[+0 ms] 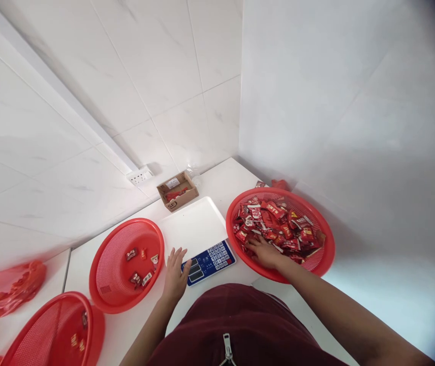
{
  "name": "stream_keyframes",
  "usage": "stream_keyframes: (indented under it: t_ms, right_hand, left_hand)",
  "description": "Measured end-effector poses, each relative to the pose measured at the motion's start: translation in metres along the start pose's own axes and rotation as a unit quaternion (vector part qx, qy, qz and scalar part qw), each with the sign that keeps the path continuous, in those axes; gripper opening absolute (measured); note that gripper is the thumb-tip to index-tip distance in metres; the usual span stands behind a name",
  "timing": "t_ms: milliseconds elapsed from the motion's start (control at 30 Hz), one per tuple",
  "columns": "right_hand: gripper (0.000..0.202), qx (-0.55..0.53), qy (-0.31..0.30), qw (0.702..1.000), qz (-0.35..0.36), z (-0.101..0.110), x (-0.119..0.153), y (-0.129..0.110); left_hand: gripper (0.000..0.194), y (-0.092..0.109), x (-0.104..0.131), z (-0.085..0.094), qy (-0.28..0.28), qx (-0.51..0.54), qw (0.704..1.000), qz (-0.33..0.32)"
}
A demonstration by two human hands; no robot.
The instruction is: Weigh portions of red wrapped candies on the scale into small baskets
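Note:
My right hand reaches into the red basket on the right, its fingers touching the red-wrapped candies heaped inside. Whether it grips any candy is hard to make out. My left hand has its fingers spread and holds nothing; it is at the left end of the blue keypad panel of a scale. Behind that panel lies the scale's white tray, with nothing on it. Left of my left hand stands another red basket with several wrapped pieces at its bottom.
A small cardboard box with red items stands behind the scale, near a wall socket. At the lower left are a third red basket and a red plastic bag. Walls bound the table behind and right.

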State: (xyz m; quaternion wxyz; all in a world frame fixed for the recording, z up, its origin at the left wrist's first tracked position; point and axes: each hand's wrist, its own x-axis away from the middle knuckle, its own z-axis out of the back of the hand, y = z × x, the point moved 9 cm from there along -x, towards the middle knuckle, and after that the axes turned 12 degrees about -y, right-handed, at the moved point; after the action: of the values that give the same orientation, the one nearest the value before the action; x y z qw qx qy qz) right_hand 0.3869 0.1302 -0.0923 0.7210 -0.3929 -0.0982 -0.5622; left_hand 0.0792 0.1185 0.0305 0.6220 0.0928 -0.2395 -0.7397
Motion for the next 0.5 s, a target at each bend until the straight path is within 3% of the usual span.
stream_keyframes:
  t_ms: [133,367,500]
  right_hand:
    - [0.040,-0.041,-0.011,0.999,0.001,0.008,0.012,0.007]
    - [0.065,-0.076,0.041,0.996,-0.016,0.025,-0.007,-0.011]
    - [0.057,-0.058,0.015,0.998,0.007,0.016,-0.011,-0.017]
  left_hand:
    - [0.035,-0.003,0.004,0.000,0.002,0.007,1.000,0.008]
    - [0.033,0.001,0.005,0.002,0.009,0.009,1.000,0.011]
    - [0.034,0.003,0.007,0.001,0.012,0.013,1.000,0.002]
